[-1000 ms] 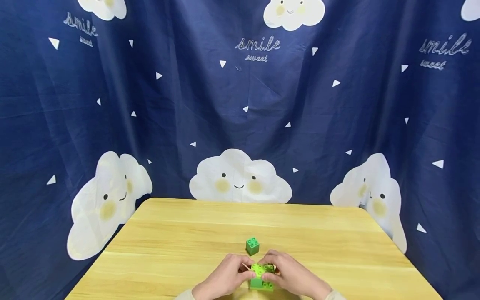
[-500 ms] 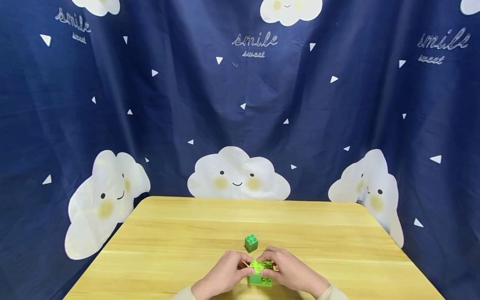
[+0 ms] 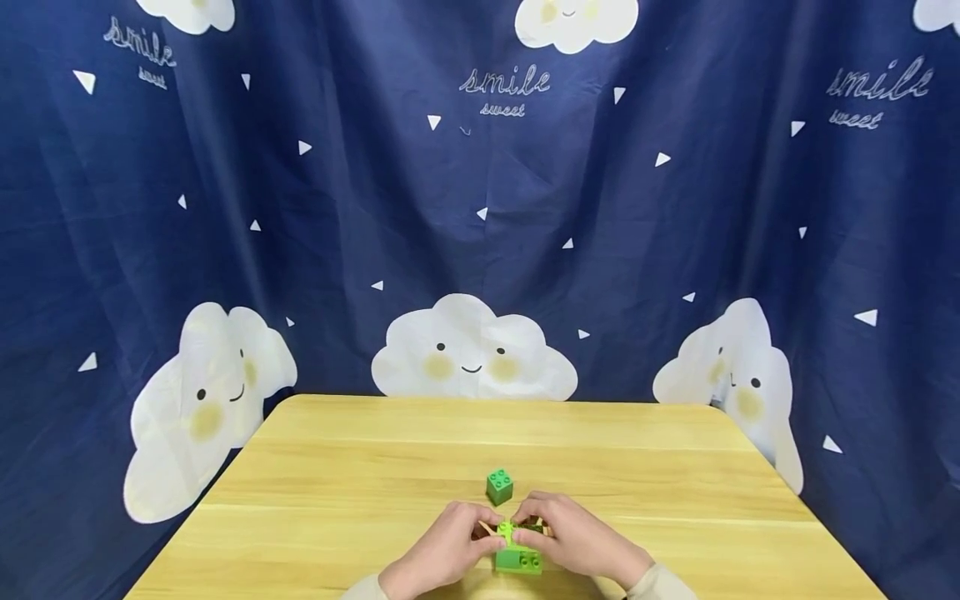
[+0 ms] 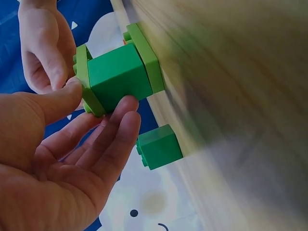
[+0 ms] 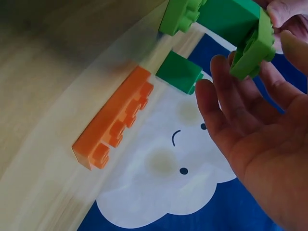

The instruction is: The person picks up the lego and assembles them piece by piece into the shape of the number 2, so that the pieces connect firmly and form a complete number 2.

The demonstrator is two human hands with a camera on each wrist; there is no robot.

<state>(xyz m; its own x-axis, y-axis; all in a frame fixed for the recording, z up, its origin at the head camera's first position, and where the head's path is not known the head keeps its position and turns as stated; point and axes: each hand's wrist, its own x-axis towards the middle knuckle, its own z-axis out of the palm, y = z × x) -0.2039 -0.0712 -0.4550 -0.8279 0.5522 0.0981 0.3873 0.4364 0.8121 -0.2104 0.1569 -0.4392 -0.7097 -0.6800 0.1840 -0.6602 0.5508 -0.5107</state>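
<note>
A small stack of toy building bricks stands near the front of the table. A flat light-green brick [image 3: 506, 532] tops a dark-green block [image 4: 120, 77], which sits on another flat light-green brick [image 4: 148, 60]. My left hand [image 3: 448, 550] pinches the top brick, its thumb on the studded face and its fingers against the side of the stack. From the other side my right hand [image 3: 576, 537] holds the same brick's overhanging end between thumb and fingers. That end reaches past the dark-green block, as the right wrist view shows. Part of the stack is hidden by my hands.
A loose green brick [image 3: 499, 487] rests on the table just beyond the stack. An orange brick with a row of studs [image 5: 113, 118] lies beside it in the right wrist view, mostly behind my right hand in the head view. A blue curtain [image 3: 480, 167] hangs behind the table.
My right thumb has shifted left onto the top brick and covers more of its studs. The left hand keeps its hold. The head view has drifted slightly.
</note>
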